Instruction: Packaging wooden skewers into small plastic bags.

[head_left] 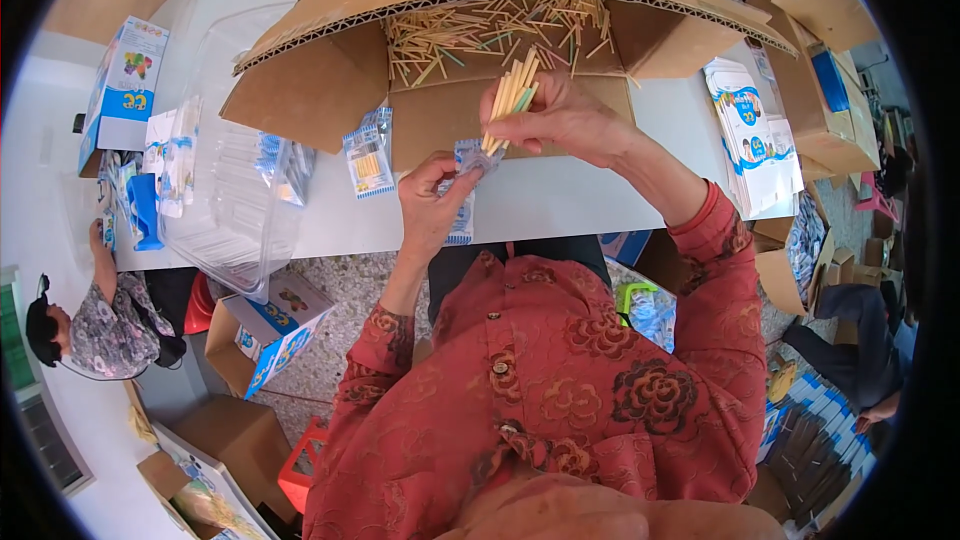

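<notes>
Grasping a bundle of thin sticks [510, 105], mostly pale yellow with some green, in the right hand [565, 122], with lower ends at the mouth of a small plastic bag [462, 220] pinched in the left hand [430, 200], over the near side of a white table [580, 202]. Facing an open cardboard box [325, 80] of loose sticks [430, 40] on the far side, flanked by a filled bag [369, 162] and clear plastic tray [225, 200] to the left, and printed cartons [768, 165] to the right. Surrounded farther out by speckled floor [355, 280], with one person [110, 325] left and another person [852, 350] right.
</notes>
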A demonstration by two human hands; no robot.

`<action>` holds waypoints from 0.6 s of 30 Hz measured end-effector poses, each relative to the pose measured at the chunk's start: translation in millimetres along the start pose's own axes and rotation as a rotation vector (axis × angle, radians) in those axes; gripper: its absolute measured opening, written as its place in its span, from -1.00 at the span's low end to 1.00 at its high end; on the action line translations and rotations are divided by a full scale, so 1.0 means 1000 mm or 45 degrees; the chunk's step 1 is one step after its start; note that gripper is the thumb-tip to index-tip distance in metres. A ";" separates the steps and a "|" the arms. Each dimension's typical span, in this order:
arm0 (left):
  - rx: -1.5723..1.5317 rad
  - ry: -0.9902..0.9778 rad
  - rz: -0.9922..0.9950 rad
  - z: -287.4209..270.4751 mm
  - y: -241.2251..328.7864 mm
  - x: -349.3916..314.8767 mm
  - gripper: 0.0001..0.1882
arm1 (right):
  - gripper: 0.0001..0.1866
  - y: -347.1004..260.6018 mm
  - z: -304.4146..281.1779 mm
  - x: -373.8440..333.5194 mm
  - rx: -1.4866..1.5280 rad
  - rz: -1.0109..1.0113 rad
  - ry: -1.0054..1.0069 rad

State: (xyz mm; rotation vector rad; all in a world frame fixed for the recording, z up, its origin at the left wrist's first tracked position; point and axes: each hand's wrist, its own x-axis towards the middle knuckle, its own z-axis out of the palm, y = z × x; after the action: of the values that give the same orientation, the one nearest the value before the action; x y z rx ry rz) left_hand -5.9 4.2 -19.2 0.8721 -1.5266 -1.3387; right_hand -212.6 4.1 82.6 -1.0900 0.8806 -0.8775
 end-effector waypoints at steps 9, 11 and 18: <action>0.024 -0.071 -0.026 -0.001 0.008 -0.006 -0.89 | -0.89 0.005 -0.004 0.001 -0.040 -0.023 0.048; 0.048 -0.083 0.009 -0.001 0.009 -0.006 -0.89 | -0.89 0.005 -0.004 0.001 -0.030 -0.016 0.058; 0.190 -0.040 0.064 0.003 0.009 -0.004 -0.89 | -0.88 0.006 -0.002 0.001 -0.513 -0.131 0.116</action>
State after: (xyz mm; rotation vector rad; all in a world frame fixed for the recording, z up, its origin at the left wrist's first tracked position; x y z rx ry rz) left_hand -6.8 10.4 -11.4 0.9027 -1.6790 -1.2193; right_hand -213.2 3.8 76.3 -1.4618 1.1157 -0.8596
